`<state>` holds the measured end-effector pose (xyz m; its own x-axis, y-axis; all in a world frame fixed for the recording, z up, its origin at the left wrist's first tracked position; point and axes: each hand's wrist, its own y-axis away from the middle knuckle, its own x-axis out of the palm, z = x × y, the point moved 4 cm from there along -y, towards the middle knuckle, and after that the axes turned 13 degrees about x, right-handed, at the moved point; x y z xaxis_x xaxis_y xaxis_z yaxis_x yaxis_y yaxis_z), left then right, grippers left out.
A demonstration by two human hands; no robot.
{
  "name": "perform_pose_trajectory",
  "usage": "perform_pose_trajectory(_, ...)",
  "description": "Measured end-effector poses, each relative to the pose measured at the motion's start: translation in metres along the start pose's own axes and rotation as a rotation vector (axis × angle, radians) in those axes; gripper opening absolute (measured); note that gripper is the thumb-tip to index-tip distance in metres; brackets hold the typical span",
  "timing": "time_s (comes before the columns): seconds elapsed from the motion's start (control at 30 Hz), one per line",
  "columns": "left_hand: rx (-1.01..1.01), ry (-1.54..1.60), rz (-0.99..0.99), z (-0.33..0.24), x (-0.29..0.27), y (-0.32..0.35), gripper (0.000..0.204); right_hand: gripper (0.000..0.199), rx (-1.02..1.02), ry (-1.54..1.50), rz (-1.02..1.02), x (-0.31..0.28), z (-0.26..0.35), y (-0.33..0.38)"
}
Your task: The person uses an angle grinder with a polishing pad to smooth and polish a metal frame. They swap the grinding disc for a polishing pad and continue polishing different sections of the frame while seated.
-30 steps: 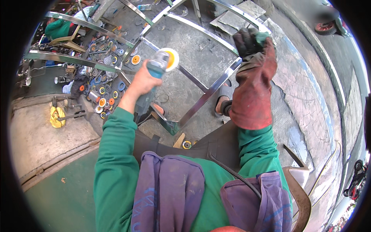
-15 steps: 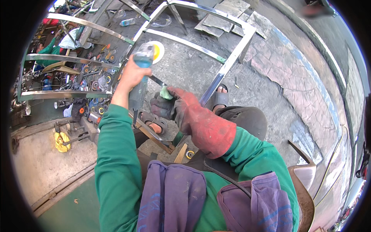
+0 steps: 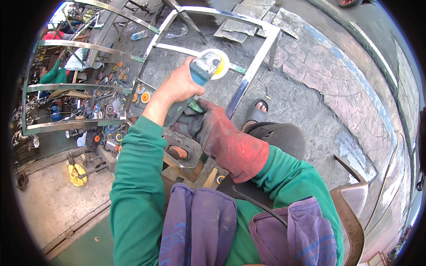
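Note:
My bare left hand (image 3: 179, 84) is closed around the blue and grey body of an angle grinder (image 3: 203, 71). A round white disc with a yellow middle (image 3: 223, 64) is on its head. My right hand (image 3: 213, 131), in a worn red and dark work glove, is closed just below, against the grinder's rear part. A small green piece (image 3: 194, 106) shows at its thumb; the gloved fingers partly hide what they hold. Beyond the grinder stands a shiny metal tube frame (image 3: 255, 73) with curved crossbars. The disc overlaps a crossbar in view; whether they touch I cannot tell.
Several grinding discs (image 3: 145, 97) and tools litter the ground at left. A yellow-wrapped clamp-like tool (image 3: 76, 175) lies on a pale surface. Flat stone slabs (image 3: 242, 24) lie beyond the frame. A sandalled foot (image 3: 259, 111) is beside it. Another person's green sleeve (image 3: 54, 73) shows far left.
The grinder and my left hand have moved right, and the disc now overlaps the frame's crossbar. The dark strip beside the green piece is now hidden. My right hand has barely moved.

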<state>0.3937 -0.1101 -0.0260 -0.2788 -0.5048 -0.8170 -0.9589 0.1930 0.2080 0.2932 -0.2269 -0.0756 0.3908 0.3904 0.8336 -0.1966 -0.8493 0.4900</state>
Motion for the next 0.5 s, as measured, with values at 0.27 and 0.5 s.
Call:
perform_pose_trajectory(0.27, 0.076, 0.038, 0.035, -0.016, 0.010, -0.008, 0.101, 0.042, -0.094, -0.053, 0.028, 0.001, 0.006, 0.012)
perform_pose_trajectory(0.5, 0.055, 0.047, 0.068, -0.021, 0.012, -0.012, 0.103, 0.044, -0.152, -0.040, -0.076, 0.002, 0.008, 0.022)
